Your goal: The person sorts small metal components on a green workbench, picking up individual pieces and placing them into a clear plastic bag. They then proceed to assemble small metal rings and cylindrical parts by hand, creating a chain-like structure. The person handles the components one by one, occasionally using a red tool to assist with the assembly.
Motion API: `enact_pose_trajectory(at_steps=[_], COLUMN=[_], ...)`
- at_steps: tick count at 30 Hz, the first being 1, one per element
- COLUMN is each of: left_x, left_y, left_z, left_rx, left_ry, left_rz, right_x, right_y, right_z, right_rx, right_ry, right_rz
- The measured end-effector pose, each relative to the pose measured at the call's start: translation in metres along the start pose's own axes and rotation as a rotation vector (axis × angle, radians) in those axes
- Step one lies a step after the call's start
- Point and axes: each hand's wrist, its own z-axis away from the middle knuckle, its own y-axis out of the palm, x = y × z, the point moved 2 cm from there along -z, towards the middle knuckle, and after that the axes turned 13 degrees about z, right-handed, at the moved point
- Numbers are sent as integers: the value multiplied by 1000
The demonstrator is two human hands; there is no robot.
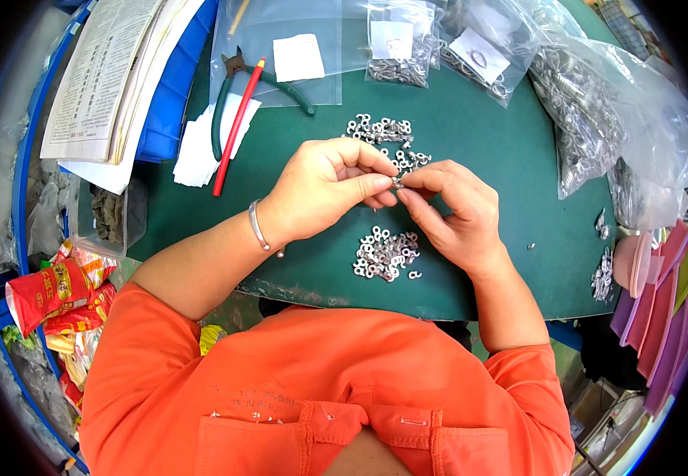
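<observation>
Over the green tabletop my two hands meet, fingertips nearly touching. Between them is a small silvery metal piece, too small to make out fully. My left hand, with a metal bangle on its wrist, pinches it between thumb and index finger. The thumb and index finger of my right hand close on it from the other side. Just below my fingers lies a heap of small metal hook-shaped pieces. Beyond them is a second pile of small metal ring-ended pieces, partly hidden by my hands.
Green-handled cutting pliers and a red pen lie on white paper at the back left, near a blue bin. Plastic bags of metal parts line the back; a bigger bag stands at right. Small metal clusters lie near the right edge.
</observation>
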Motion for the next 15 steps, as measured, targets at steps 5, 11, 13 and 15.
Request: enact_pose_trajectory(at_steps=[5, 11, 13, 15], left_x=[2, -2, -5, -9], left_y=[0, 5, 4, 0], left_z=[0, 3, 3, 2], left_rx=[5, -9, -6, 15], left_ry=[51, 29, -11, -50], left_rz=[-33, -132, -194, -254], right_x=[0, -4, -5, -8], right_y=[0, 0, -2, -6], right_z=[0, 2, 2, -1], right_rx=[4, 109, 105, 93], right_ry=[-10, 111, 196, 205], right_rz=[11, -92, -153, -173])
